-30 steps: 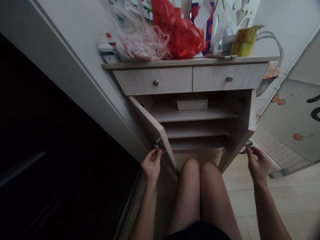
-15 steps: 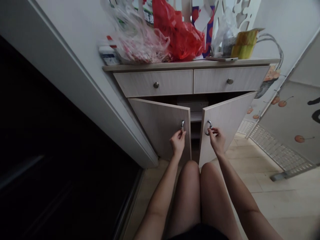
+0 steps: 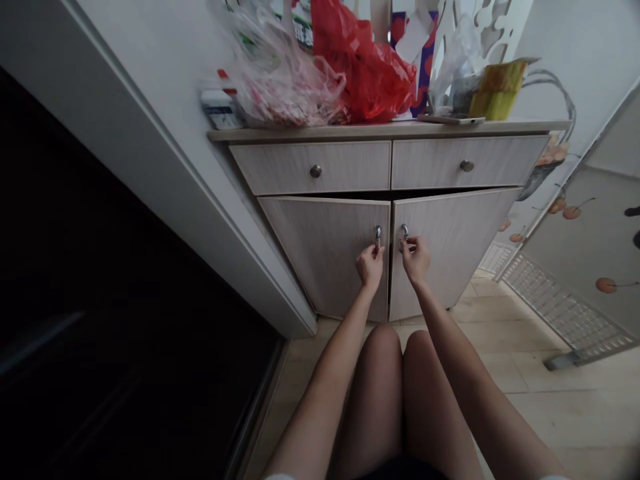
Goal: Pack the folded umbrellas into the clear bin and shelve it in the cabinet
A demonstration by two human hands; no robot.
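Observation:
My left hand (image 3: 371,265) pinches the lower end of the metal door handle (image 3: 379,233) on the left cabinet door (image 3: 325,253). On the right cabinet door (image 3: 450,247), my right hand (image 3: 416,259) is closed around the matching metal handle (image 3: 405,231). Both doors stand slightly ajar, their inner edges close together with a thin dark gap between them. A dark slit shows along their tops, and the cabinet's inside is hidden.
Above the doors are two drawers with round knobs (image 3: 315,171). On the cabinet top (image 3: 370,131) lie a red plastic bag (image 3: 380,73), a clear bag (image 3: 290,87), a white bottle (image 3: 220,109) and a yellow packet (image 3: 497,90). A cherry-patterned panel (image 3: 585,247) stands at right.
Both doors have swung inward, from clearly open to nearly closed, with my hands on their handles. The hands have come closer together, and the shelves inside have gone out of sight.

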